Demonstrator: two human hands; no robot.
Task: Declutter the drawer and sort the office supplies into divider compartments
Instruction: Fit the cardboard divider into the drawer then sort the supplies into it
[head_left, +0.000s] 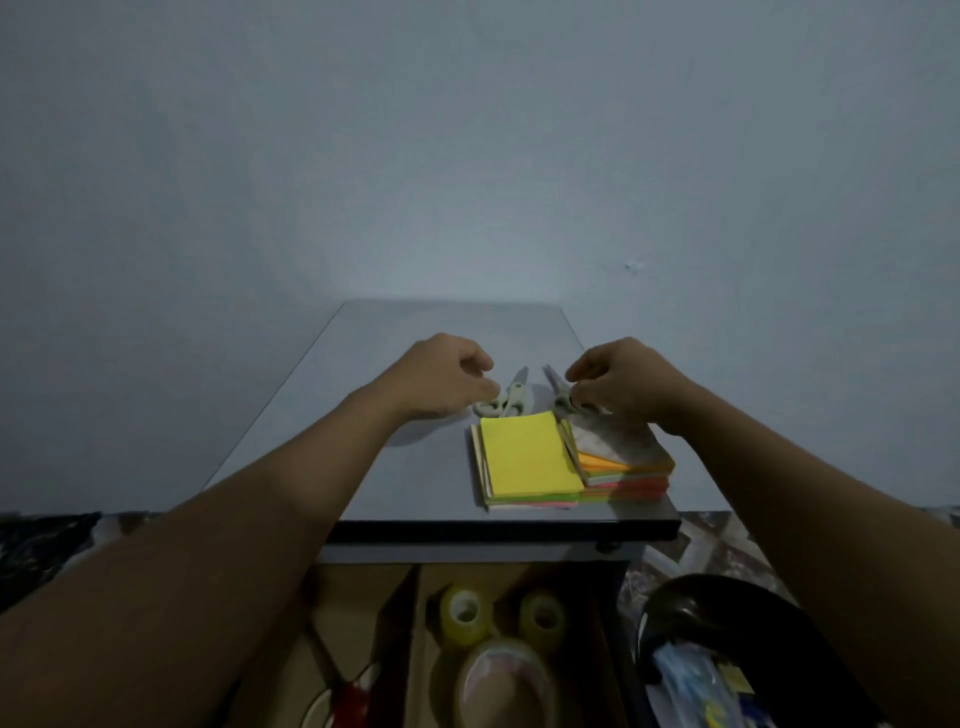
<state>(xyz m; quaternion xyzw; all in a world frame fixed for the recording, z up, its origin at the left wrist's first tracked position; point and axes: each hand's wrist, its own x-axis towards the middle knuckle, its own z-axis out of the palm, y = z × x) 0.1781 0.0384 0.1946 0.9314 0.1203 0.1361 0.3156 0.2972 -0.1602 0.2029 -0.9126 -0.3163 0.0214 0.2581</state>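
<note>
Drawer (374, 587) holds tape rolls (465, 613) in one compartment. Sticky-note pads (524, 460) sit on the bench (415, 467), two scissors just behind them. Right hand (623, 384) pinches right scissors (558, 389) by the handle. Left hand (441, 376) is curled at left scissors (511, 395), grip unclear. Likely stiff, light, pointed, so take them by the handle loops.

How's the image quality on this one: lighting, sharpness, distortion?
Head view: dim, bluish-grey, darker toward the corners. Yellow sticky notes are the brightest patch. Left hand, right hand and the scissors between them look soft. Tape rolls in the drawer sit in shadow. Wide-angle stretch swells the forearms at the bottom edge.
</note>
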